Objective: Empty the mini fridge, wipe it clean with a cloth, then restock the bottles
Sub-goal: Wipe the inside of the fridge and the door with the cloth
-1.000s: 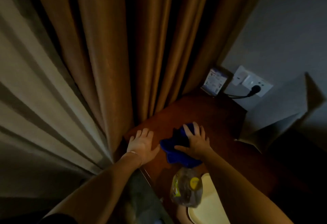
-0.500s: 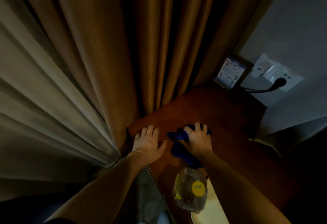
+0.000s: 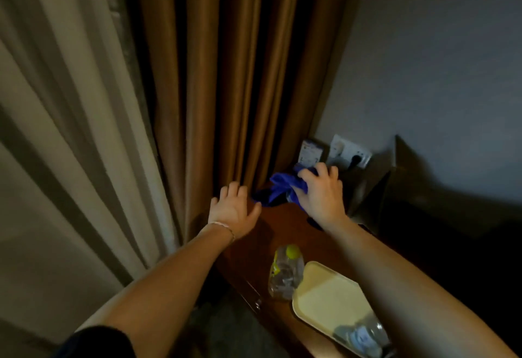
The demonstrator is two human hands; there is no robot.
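Observation:
A crumpled blue cloth [image 3: 278, 188] lies on the dark red-brown wooden top [image 3: 285, 224] near the curtain. My right hand [image 3: 320, 192] grips the cloth from above, fingers curled over its right end. My left hand [image 3: 233, 208] is spread flat, fingers straight, at the top's left edge beside the curtain. A clear plastic bottle with a yellow cap [image 3: 285, 271] stands nearer to me on the top. Another clear bottle [image 3: 361, 336] lies on the cream tray [image 3: 324, 292]. The mini fridge is out of view.
Brown curtains [image 3: 226, 75] and a pale curtain [image 3: 70, 131] hang along the left and back. On the grey wall [image 3: 437, 61] sit a socket with a plug [image 3: 354, 158] and a small printed card [image 3: 309, 154]. A dark object [image 3: 378, 185] stands to the right.
My right hand has pushed the blue cloth farther back toward the wall socket. My left hand stays flat at the top's left edge. The camera view has tilted and shifted.

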